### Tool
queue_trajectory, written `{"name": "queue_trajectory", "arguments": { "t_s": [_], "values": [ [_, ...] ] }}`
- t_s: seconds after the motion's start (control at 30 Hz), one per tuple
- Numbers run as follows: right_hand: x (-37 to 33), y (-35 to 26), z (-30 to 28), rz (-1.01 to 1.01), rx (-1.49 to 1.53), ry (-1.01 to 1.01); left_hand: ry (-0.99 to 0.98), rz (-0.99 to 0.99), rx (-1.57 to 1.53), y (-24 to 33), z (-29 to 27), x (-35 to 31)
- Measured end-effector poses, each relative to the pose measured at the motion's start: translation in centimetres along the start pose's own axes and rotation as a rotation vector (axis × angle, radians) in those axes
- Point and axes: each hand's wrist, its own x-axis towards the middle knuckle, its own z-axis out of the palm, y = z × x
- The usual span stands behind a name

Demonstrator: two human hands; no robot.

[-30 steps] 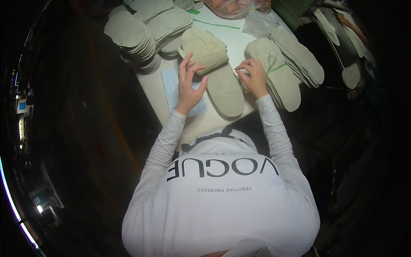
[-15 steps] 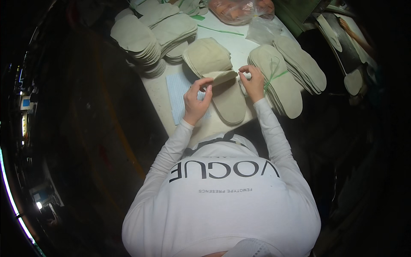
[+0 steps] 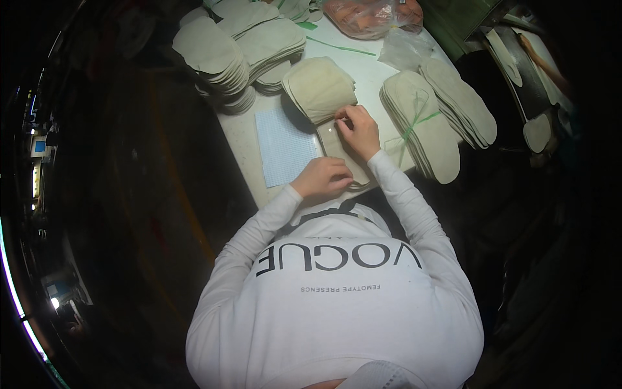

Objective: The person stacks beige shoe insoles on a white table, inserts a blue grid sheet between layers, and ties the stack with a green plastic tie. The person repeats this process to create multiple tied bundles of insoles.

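Note:
In front of me lies a beige insole (image 3: 336,144), its near end reaching the table's front edge. My left hand (image 3: 326,176) is closed at that end, fingers curled over the insole, whose tip looks slightly raised. Farther up the insole, my right hand (image 3: 360,133) is bent inward with thumb and fingers pinched together; what lies between them, if anything, cannot be made out. Just beyond the right fingertips, a stack of beige insoles (image 3: 319,87) has its upper layers bulging and curled back over the flat insole.
A light blue checked sheet (image 3: 285,146) lies left of the insole. Insole stacks stand at the back left (image 3: 210,55); another (image 3: 418,120), tied with green string, lies on the right. Behind are a clear bag with orange contents (image 3: 372,18) and a crumpled clear bag (image 3: 405,48).
My left hand has left the curled stack's edge and come down to the insole's near end. My right hand has moved left and slightly nearer. The curled flap has moved back.

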Motion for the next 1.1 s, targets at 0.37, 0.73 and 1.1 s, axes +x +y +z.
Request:
{"name": "queue_trajectory", "arguments": {
  "t_s": [0.37,0.73,1.1],
  "values": [
    [-0.4,3.2,-4.3,0.100,-0.053,-0.001,0.735,-0.150,-0.042,0.4,-4.1,3.0],
    [0.1,3.5,-3.2,0.082,-0.072,0.131,-0.026,-0.217,-0.041,0.1,-1.5,0.8],
    [-1.5,-0.8,1.3,-0.017,0.074,-0.185,-0.092,-0.085,0.036,0.2,-1.3,0.4]
  ]
}}
